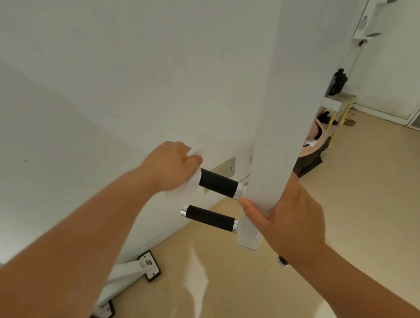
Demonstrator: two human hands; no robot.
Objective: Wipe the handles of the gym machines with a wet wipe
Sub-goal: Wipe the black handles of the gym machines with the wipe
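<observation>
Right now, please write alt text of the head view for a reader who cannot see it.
The left hand grips a white wet wipe around the end of the upper black handle; the right hand holds the white post. A second handle sits below.

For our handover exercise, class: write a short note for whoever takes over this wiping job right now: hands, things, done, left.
Left grip holds the white wet wipe wrapped round the outer end of the upper black cylindrical handle.
Right grip holds the white upright post.
Done: upper handle under way, how much unclear.
Left: finish it, then the lower black cylindrical handle, bare now.
</observation>
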